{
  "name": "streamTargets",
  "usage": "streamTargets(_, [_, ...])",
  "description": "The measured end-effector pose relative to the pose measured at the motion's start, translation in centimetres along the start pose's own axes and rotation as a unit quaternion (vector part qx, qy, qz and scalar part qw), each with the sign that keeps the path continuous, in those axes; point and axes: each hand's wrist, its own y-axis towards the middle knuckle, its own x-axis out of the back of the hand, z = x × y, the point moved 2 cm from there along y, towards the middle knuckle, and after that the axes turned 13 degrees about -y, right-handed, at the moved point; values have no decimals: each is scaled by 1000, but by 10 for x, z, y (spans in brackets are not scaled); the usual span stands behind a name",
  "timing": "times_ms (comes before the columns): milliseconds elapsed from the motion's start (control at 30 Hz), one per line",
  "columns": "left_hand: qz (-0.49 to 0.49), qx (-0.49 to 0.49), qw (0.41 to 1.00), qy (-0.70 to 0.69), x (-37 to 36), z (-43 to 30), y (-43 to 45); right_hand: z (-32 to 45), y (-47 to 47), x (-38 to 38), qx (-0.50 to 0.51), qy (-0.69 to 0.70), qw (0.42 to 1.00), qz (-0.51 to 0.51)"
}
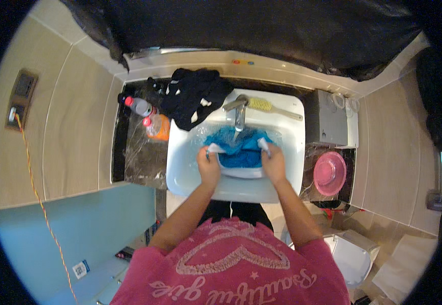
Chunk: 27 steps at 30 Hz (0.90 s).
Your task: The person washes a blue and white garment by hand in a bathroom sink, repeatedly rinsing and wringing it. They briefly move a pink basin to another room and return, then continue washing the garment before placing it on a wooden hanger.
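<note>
A blue garment (240, 155) with white edging lies partly in the water of the white washbasin (183, 183). My left hand (208, 167) grips its white trim on the left side. On the right, my right hand (273, 163) pinches another white part of the same cloth. The fabric spreads between both hands, and a white band curves along its near edge. Water runs from the chrome faucet (240, 118) onto the blue cloth. How much of the garment lies under the surface I cannot tell.
A yellow-bristled brush (274, 108) rests behind the faucet. Black clothing (194, 95) overhangs the basin's left rim, beside a clear bottle (140, 106) and an orange-filled bottle (158, 127). A grey box (327, 118) and a pink plastic basin (330, 174) stand right on the dark counter (144, 158).
</note>
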Motion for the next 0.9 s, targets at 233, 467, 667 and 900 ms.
streamTargets(233, [64,-137,944,294,-65,27,7,3,12,-78,0,-141,988,-57])
streamTargets(467, [165,-61,890,421,-77,40,35,-9,30,-107,-31,-167,985,24])
streamTargets(667, [187,-66,843,500,-88,66,48,-22,50,-131,-66,-206,967,133])
streamTargets(900, [207,-65,867,449,-91,92,57,-24,66,-131,-80,-187,961,187])
